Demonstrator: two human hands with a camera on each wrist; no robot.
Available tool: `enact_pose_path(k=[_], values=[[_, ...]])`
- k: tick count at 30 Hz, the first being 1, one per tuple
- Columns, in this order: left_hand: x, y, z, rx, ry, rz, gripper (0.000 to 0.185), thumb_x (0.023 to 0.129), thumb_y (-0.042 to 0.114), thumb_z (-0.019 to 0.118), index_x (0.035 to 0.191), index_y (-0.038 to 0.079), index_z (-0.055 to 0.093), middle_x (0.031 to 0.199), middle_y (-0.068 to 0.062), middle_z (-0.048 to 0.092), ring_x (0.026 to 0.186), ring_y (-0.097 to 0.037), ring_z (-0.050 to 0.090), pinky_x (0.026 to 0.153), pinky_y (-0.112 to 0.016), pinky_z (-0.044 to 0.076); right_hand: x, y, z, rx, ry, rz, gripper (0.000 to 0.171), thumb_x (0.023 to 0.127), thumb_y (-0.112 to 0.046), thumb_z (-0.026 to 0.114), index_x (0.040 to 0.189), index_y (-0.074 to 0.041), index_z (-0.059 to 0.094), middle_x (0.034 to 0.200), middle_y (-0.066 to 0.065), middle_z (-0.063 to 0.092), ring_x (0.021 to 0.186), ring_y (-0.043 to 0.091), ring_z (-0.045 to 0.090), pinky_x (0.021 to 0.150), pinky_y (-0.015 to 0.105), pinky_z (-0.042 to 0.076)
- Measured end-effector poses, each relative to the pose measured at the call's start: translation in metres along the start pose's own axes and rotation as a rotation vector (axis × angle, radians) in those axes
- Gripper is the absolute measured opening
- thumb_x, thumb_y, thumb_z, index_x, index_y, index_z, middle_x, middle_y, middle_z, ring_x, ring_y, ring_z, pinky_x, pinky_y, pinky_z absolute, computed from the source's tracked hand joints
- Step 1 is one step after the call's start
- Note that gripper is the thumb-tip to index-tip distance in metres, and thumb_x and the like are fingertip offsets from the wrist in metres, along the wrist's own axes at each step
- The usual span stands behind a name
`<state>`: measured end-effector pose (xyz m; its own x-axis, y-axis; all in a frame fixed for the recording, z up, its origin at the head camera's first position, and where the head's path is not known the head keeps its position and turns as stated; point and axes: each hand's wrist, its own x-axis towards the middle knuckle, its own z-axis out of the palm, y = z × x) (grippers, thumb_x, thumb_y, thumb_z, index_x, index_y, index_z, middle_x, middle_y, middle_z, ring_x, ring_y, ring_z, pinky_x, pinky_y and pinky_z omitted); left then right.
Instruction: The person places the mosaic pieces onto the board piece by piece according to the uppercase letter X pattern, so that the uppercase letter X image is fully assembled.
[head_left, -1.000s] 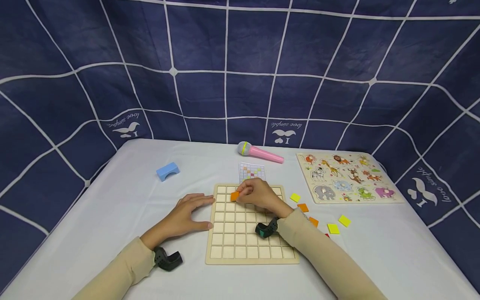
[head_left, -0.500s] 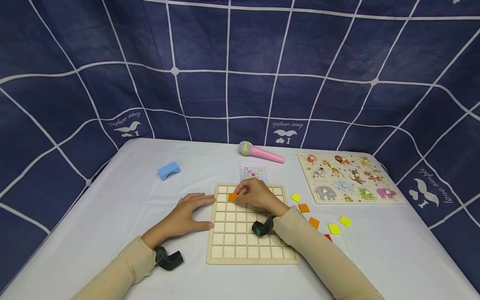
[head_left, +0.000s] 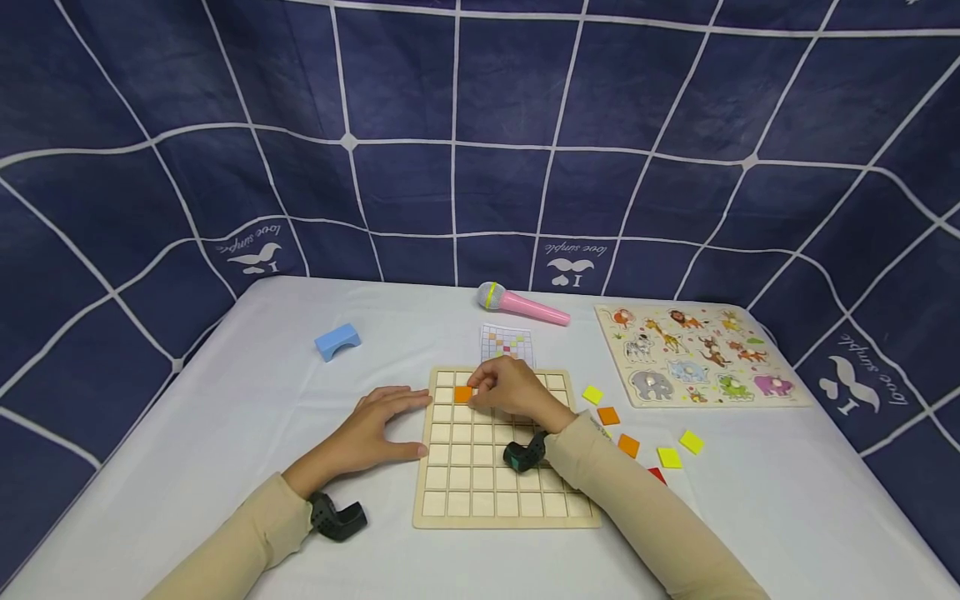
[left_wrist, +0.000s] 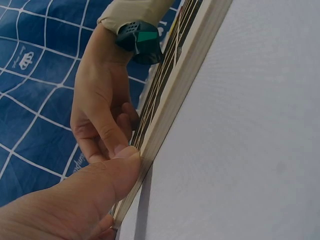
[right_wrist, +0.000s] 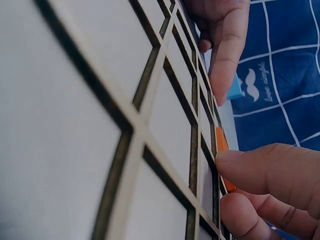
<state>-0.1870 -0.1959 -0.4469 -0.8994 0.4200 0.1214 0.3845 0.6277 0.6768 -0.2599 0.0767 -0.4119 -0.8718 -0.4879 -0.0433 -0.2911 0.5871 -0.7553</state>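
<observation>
Right hand [head_left: 512, 392]: fingers pinch the orange tile [head_left: 463, 394], setting it in a cell of the grid board's [head_left: 504, 512] second row, near the left edge.
Left hand [head_left: 378, 429]: flat on the table [head_left: 225, 433], fingers straight and together, thumb and fingertips touching the board's left rim.
Open room: bare cloth left of the board; loose tiles [head_left: 608, 416] lie right of it; pattern card [head_left: 506, 344] just behind.

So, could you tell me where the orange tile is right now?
In the head view, the orange tile lies in the grid board's far-left cells, at the right hand's fingertips.
</observation>
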Motion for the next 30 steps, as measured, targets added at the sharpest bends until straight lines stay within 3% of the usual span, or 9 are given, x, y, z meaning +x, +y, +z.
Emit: enact_pose_path(k=[12,23,30], values=[[0.001,0.001,0.002,0.005,0.0,0.004,0.075,0.085,0.035,0.094,0.147,0.005,0.066,0.156,-0.015,0.06,0.148,-0.047,0.042,0.117,-0.074,0.026,-0.01,0.004,-0.009,0.03,-0.017,-0.037,0.017,0.087,-0.004,0.083,0.104,-0.002,0.08,0.074,-0.007,0.065,0.067,0.006,0.053,0.066,0.024,0.042],[0.001,0.001,0.001,0.008,0.004,0.001,0.075,0.085,0.034,0.094,0.148,0.005,0.066,0.156,-0.015,0.06,0.149,-0.047,0.041,0.117,-0.074,0.026,-0.032,0.022,-0.034,0.066,0.003,-0.056,0.017,0.091,-0.004,0.081,0.107,-0.001,0.08,0.079,-0.007,0.066,0.066,0.01,0.049,0.062,0.024,0.04],[0.001,0.001,0.001,0.002,0.004,0.002,0.075,0.085,0.034,0.094,0.148,0.005,0.066,0.156,-0.016,0.06,0.149,-0.047,0.041,0.117,-0.074,0.025,-0.047,0.032,-0.053,0.056,0.023,-0.121,0.017,0.092,-0.003,0.078,0.109,0.001,0.08,0.083,-0.004,0.068,0.066,0.011,0.049,0.064,0.024,0.042]])
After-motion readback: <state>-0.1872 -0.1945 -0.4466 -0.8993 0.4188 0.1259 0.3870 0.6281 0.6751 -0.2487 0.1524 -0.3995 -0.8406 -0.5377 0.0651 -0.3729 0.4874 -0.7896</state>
